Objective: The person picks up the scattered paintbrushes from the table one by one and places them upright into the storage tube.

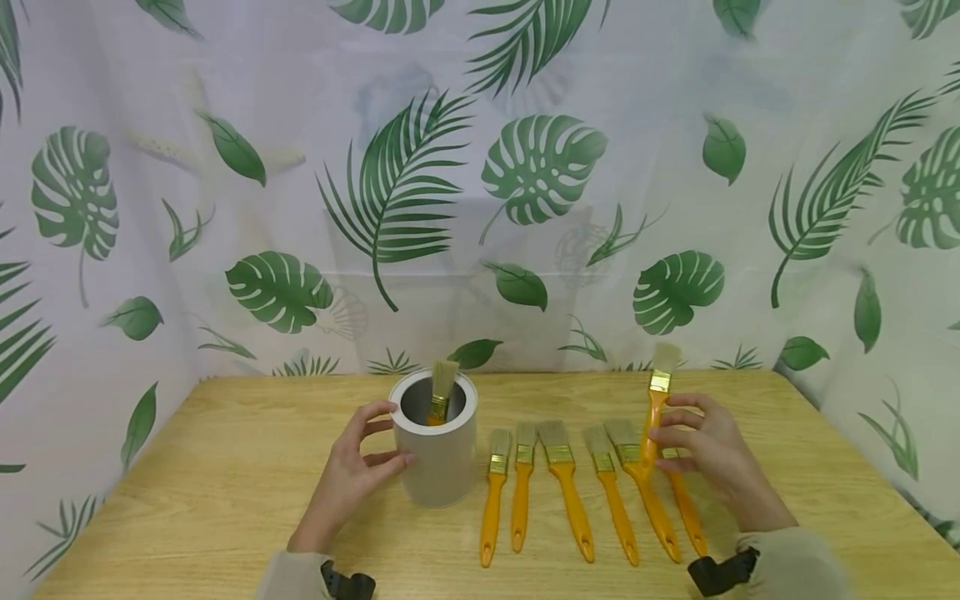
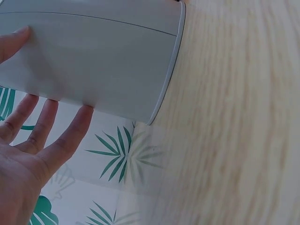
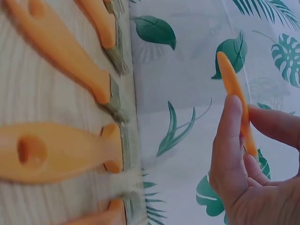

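Note:
A white cylindrical can [image 1: 438, 471] stands upright on the table, and one paintbrush [image 1: 444, 379] is inside it, bristles up. My left hand [image 1: 352, 471] holds the can's left side, thumb on the front and fingertips further round, as the left wrist view shows against the grey-looking wall [image 2: 103, 61]. My right hand [image 1: 701, 442] pinches another paintbrush [image 1: 655, 408] by its orange handle, raised above the table with pale bristles upward. In the right wrist view that handle [image 3: 229, 72] sits between thumb and fingers; its bristles are out of sight there.
Several orange-handled paintbrushes [image 1: 573, 504] lie in a row right of the can, bristles toward the back. The rightmost brush [image 1: 686, 512] is partly hidden behind my right hand. A leaf-print curtain [image 1: 555, 325] hangs behind and beside the wooden table [image 1: 225, 483].

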The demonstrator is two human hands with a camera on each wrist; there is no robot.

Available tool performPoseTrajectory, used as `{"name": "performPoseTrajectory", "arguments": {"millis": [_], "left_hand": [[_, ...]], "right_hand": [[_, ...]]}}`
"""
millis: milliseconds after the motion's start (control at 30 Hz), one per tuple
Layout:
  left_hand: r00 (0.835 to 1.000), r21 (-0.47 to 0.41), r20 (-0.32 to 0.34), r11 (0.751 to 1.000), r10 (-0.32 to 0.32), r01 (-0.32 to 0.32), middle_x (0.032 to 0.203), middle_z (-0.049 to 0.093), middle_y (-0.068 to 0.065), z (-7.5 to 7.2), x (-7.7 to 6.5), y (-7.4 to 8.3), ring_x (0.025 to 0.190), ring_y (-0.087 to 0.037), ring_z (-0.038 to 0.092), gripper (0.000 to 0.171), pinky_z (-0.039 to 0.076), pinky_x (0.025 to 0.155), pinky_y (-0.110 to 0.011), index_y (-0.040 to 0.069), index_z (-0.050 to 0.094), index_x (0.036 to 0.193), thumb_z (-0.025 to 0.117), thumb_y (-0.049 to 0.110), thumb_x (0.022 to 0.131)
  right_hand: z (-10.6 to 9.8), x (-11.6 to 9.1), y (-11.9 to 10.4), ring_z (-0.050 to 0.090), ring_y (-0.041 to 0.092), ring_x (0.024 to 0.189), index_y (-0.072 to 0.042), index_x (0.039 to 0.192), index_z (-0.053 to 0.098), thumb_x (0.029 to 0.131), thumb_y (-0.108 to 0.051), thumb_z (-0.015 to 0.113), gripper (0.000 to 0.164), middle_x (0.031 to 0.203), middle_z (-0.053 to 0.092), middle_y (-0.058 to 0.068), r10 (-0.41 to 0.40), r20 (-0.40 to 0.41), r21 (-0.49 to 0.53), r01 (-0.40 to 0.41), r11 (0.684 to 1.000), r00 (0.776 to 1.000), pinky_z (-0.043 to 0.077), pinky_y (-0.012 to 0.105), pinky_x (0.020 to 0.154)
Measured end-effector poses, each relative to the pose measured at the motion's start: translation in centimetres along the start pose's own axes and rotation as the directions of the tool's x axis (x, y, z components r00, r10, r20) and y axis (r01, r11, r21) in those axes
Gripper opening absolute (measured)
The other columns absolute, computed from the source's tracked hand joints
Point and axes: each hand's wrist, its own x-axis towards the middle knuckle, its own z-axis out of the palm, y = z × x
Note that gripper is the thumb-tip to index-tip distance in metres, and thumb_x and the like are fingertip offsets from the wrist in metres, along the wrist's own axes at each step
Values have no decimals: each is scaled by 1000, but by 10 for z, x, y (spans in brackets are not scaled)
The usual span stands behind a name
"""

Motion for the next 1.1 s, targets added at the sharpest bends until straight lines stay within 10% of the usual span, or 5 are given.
{"name": "performPoseTrajectory", "arguments": {"millis": [1100], "left_hand": [[1000, -8, 8, 1000, 19, -19, 144, 47, -18, -1, 0, 0, 124, -46, 50, 63, 59, 88, -50, 5, 50, 136, 77, -14, 82]], "right_hand": [[70, 9, -28, 65, 15, 72, -6, 116, 30, 90, 19, 60, 46, 97, 50, 7, -119, -114, 279, 147, 949, 986, 64, 39, 65]]}}
